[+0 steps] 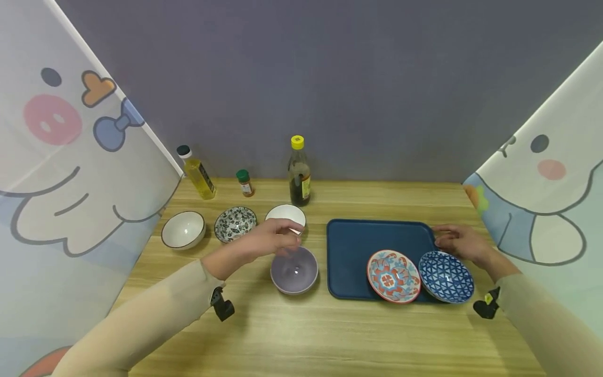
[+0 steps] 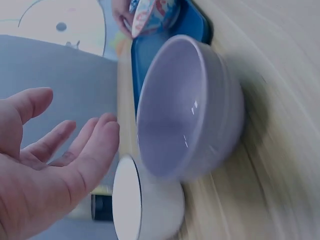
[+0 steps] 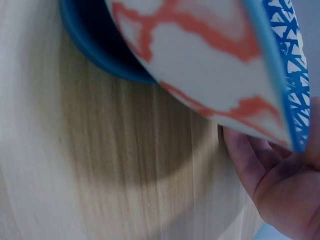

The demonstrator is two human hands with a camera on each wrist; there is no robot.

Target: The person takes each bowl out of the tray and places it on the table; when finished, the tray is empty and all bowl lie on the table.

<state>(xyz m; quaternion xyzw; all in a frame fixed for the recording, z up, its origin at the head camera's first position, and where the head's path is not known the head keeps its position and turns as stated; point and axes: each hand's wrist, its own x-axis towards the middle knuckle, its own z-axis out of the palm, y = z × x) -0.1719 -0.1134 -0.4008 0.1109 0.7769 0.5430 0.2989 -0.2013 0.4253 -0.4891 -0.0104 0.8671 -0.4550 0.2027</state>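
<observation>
My left hand (image 1: 268,241) hovers above and behind a purple bowl (image 1: 294,272), fingers loosely extended and holding nothing. In the left wrist view the purple bowl (image 2: 215,110) stands apart from the fingertips (image 2: 107,127). My right hand (image 1: 464,245) is at the far rim of a blue-and-white triangle-patterned bowl (image 1: 446,277). Its fingers (image 3: 245,155) reach behind the bowl's white-and-red outer side, and any contact is hard to see. This bowl overhangs the right edge of a dark blue tray (image 1: 353,256). Beside it on the tray is a red-and-blue patterned bowl (image 1: 393,277).
Behind my left hand are a white bowl (image 1: 285,213), a black-and-white patterned bowl (image 1: 235,222) and another white bowl (image 1: 183,230). Along the wall stand an oil bottle (image 1: 200,175), a green-capped spice jar (image 1: 244,183) and a yellow-capped dark sauce bottle (image 1: 299,180).
</observation>
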